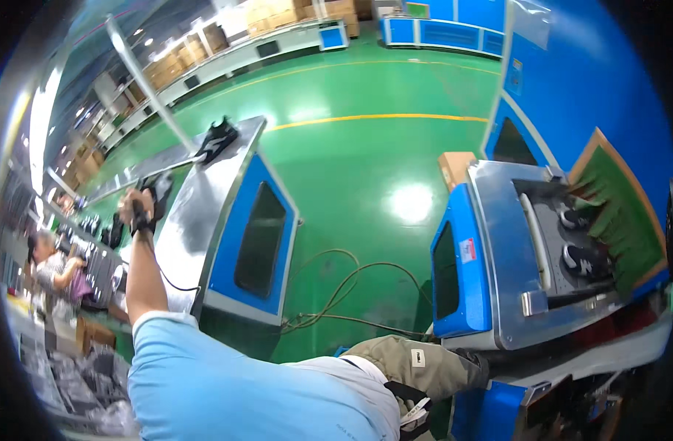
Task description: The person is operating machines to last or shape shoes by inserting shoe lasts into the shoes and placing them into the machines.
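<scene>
My left arm, in a light blue sleeve, stretches out over the metal-topped conveyor [193,209] on the left. A black band with a thin cable circles its wrist. The fingers of my left hand [136,206] are curled against a dark shoe [160,189], slightly blurred and partly hidden behind the hand. Farther along the metal top stands a black shoe [217,140] with a light mark on its side. My right hand is out of view.
At right, a blue and metal machine [509,257] holds black shoes [586,261] beside a green strip curtain [623,213]. Hoses [336,294] lie on the green floor. A co-worker [53,268] in a striped top sits at far left. A cardboard box [454,169] stands behind the machine.
</scene>
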`<state>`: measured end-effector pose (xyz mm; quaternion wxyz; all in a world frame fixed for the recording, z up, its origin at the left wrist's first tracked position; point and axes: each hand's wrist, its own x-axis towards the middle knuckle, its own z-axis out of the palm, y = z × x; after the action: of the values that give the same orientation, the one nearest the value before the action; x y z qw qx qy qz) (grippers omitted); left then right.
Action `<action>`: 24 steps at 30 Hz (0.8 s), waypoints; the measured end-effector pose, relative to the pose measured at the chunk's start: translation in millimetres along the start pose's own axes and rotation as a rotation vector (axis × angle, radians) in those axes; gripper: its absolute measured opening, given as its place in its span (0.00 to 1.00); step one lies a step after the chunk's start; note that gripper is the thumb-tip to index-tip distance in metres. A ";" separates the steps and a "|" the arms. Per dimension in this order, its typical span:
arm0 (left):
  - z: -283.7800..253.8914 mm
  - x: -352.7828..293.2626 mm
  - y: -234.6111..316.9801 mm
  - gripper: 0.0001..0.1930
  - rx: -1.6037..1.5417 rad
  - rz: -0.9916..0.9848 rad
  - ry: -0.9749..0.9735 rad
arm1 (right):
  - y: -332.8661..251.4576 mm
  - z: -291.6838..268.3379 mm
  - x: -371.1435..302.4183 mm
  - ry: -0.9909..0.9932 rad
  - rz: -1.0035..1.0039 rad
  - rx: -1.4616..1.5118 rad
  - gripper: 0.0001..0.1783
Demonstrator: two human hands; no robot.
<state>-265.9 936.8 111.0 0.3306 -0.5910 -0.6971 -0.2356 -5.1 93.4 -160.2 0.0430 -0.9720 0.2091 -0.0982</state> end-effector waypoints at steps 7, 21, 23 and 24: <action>42.5 -95.9 266.9 0.15 -0.705 0.925 -0.427 | 2.5 -16.5 -24.9 0.045 0.127 0.065 0.40; -378.9 -548.4 808.5 0.33 -1.607 1.737 -0.753 | -18.7 -49.0 -37.0 0.037 0.548 0.168 0.41; -441.9 -600.9 794.7 0.38 -1.583 1.602 -1.145 | -9.3 -34.0 -38.1 0.049 0.536 0.137 0.42; -470.8 -602.0 769.5 0.41 -1.540 1.542 -1.380 | -3.7 -29.8 -37.7 0.048 0.496 0.135 0.43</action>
<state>623.7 342.4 -66.4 -0.4703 -0.8750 0.1112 0.0285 -43.6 111.1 -137.1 0.1258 -0.8834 0.4349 -0.1213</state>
